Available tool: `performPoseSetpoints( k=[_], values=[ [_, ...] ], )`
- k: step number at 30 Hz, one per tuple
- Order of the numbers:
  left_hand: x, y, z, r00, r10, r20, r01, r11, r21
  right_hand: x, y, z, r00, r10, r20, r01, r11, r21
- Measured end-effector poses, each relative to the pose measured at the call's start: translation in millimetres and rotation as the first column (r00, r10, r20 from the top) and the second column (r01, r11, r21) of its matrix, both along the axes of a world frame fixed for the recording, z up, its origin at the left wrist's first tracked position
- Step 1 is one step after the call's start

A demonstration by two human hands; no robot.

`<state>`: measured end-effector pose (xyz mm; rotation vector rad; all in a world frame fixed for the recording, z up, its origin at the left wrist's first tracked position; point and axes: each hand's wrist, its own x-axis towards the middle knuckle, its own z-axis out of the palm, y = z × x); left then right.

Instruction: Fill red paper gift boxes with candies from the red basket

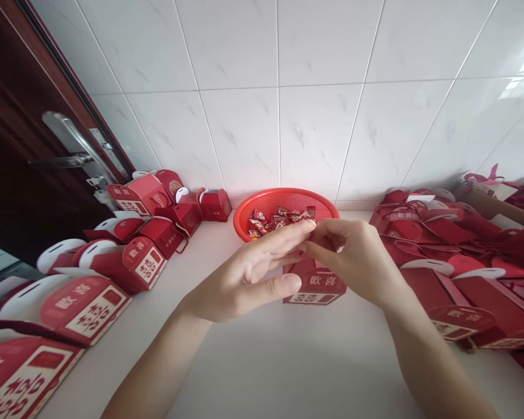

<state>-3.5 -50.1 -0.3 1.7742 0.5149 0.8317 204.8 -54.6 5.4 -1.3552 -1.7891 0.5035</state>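
A small red gift box (315, 286) with white and gold lettering stands on the white surface in front of me, its upper part covered by my hands. My left hand (244, 279) reaches over the box's left side, fingers stretched out and thumb apart, with nothing visible in it. To the right, my right hand (358, 259) is above the box with its fingers pinched near my left fingertips. What they hold, if anything, is hidden. Just behind is a red plastic basket (241, 218) containing small red-wrapped candies (262, 221).
Several red gift boxes (146, 265) with white handle tabs line the left side. More red boxes (441, 297), some stacked, crowd the right beside a cardboard carton (498, 201). A tiled wall (310, 116) closes the back; a dark door with a metal handle (76, 151) is at left.
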Motion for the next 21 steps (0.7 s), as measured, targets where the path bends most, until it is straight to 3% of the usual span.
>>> performPoseSetpoints(
  k=[4, 7, 9, 10, 15, 21],
  values=[
    [3.1, 0.4, -0.5, 0.972, 0.205, -0.117, -0.177, 0.960, 0.218, -0.1, 1.9, -0.6, 0.999, 0.028, -0.046, -0.029, 0.999, -0.036],
    [12.7, 2.8, -8.3, 0.870, 0.471, -0.147, -0.363, 0.813, 0.456, -2.6, 2.9, -2.2, 0.998, 0.006, -0.056, -0.007, 1.000, -0.017],
    [20.3, 4.8, -15.7, 0.808, 0.560, -0.184, -0.394, 0.746, 0.537, -4.5, 3.2, -2.9, 0.998, -0.008, -0.058, 0.008, 1.000, -0.004],
    [23.6, 5.5, -19.2, 0.797, 0.563, -0.219, -0.382, 0.750, 0.540, -5.1, 3.3, -3.0, 0.998, -0.008, -0.057, 0.008, 1.000, -0.008],
    [30.2, 6.4, -27.5, 0.828, 0.416, -0.376, -0.270, 0.883, 0.383, -3.4, 3.8, -2.8, 0.999, 0.020, 0.028, -0.019, 0.999, -0.048],
    [28.0, 13.1, -30.5, 0.751, 0.329, -0.573, -0.162, 0.932, 0.323, 0.7, 8.8, -9.5, 0.956, 0.093, 0.278, -0.046, 0.984, -0.171]
  ],
)
